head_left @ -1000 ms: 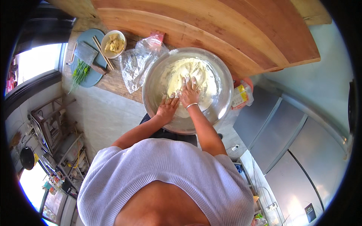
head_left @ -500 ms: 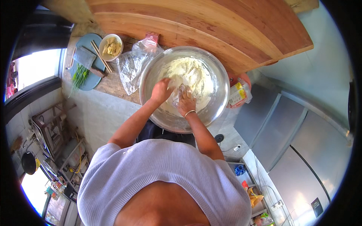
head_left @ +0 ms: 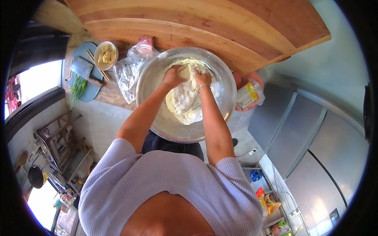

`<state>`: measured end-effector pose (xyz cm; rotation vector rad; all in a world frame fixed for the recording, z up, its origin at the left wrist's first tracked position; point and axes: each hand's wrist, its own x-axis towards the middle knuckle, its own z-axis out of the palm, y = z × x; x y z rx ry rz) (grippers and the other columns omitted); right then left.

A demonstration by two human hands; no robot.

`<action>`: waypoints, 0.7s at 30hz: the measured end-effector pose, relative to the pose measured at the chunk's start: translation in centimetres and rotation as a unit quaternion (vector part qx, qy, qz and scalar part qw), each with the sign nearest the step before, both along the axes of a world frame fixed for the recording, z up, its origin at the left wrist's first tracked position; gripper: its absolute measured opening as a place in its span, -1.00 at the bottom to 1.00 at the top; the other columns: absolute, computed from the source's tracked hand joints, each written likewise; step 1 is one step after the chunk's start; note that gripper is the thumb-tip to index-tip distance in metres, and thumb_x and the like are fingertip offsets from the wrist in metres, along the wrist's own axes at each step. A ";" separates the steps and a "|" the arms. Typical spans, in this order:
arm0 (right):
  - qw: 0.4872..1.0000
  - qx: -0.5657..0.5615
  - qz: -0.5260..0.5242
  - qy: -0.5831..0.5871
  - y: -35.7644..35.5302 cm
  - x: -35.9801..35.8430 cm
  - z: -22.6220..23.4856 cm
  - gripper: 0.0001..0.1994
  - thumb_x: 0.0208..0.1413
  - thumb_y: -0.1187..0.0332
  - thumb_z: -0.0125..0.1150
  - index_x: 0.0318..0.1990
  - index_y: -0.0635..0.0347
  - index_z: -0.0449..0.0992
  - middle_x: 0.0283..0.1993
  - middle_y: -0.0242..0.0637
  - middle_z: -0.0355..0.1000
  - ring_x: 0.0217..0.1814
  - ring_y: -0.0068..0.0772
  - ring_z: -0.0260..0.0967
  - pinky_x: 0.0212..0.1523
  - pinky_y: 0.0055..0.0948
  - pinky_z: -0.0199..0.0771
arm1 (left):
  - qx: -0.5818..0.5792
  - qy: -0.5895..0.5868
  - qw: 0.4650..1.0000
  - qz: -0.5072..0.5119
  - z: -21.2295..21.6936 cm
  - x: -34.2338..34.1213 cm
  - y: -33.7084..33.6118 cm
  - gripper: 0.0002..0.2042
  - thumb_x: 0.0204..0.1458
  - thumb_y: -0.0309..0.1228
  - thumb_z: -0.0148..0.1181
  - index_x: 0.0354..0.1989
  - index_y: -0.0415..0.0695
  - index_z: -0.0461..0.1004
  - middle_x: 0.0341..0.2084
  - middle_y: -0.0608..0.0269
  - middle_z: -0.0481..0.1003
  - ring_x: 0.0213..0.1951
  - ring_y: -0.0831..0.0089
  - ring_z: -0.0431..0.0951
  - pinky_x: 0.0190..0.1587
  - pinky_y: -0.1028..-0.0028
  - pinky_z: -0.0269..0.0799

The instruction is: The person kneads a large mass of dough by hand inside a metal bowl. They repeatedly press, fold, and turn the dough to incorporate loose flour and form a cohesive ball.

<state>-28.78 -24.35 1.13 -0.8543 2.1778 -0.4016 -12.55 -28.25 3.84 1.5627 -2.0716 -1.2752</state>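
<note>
Presently I see a steel basin (head_left: 225, 93) at the person's (head_left: 169, 169) twelve o'clock, floury dough (head_left: 180, 99) inside | left hand (head_left: 172, 76) at the dough's eleven, right hand (head_left: 203, 78) at its one, both curled inward; fingertips unclear, pinching I cannot tell | crumpled plastic bag (head_left: 126, 74) past the basin's ten | wooden board (head_left: 204, 33) beyond its twelve.

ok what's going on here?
A person has the left-hand grip and right-hand grip in floury dough, at its far side, inside a big metal bowl. The fingers are partly hidden, so how firmly they hold it isn't clear. Left of the bowl sit a clear plastic bag, a small bowl of yellowish food, and a blue board with a cleaver and greens.
</note>
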 end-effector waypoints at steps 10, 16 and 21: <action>0.934 -0.220 0.280 0.024 12.1 5.2 10.1 -0.52 -0.39 0.35 0.36 -0.16 0.15 0.45 -0.12 -0.18 0.34 -0.06 -0.03 0.27 -0.14 -0.19 0.32 | 0.064 0.021 0.996 -0.067 7.5 7.1 4.0 -0.47 -0.42 -0.35 0.49 -0.19 -0.21 0.43 -0.23 0.11 0.43 -0.20 0.22 0.47 -0.10 0.35 0.39; 0.943 -0.084 0.321 0.014 12.1 5.0 11.7 -0.49 -0.37 0.26 0.39 -0.13 0.12 0.45 -0.02 -0.16 0.28 0.02 -0.02 0.23 -0.10 -0.14 0.33 | -0.034 -0.120 0.957 -0.260 5.6 5.0 4.8 -0.07 -0.52 -0.25 0.50 0.21 0.11 0.18 0.17 0.00 0.16 0.22 0.01 0.12 0.25 0.21 0.07; 0.942 -0.069 0.305 0.120 8.9 4.1 12.0 -0.17 -0.43 0.23 0.49 0.14 0.12 0.25 0.08 -0.05 0.17 0.11 -0.01 0.18 -0.04 -0.08 0.33 | -0.045 -0.087 0.972 -0.215 3.0 4.5 4.8 -0.16 -0.53 -0.34 0.50 0.12 0.13 0.29 0.14 0.05 0.21 0.17 0.03 0.19 0.20 0.25 0.16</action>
